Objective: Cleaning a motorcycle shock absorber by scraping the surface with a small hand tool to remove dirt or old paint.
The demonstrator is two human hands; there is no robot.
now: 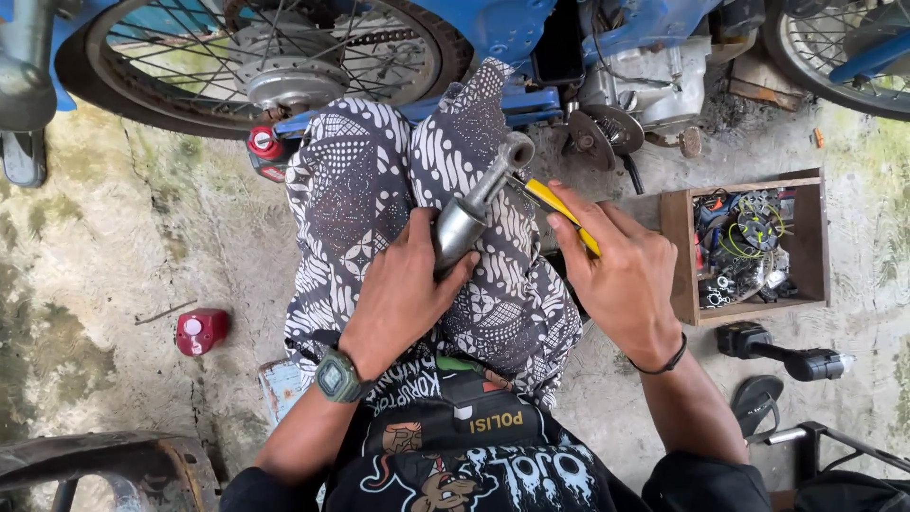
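The left hand (403,284) is wrapped around a silver metal part (471,210), holding it up over the knees. The right hand (621,270) grips a yellow-handled tool (561,210), its tip touching the part. A wooden box (749,245) of small bits sits just right, a blue motorbike (512,28) ahead.

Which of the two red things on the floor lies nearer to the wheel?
The red can by the rear wheel, beside the patterned knee; the other red piece lies alone, lower left.
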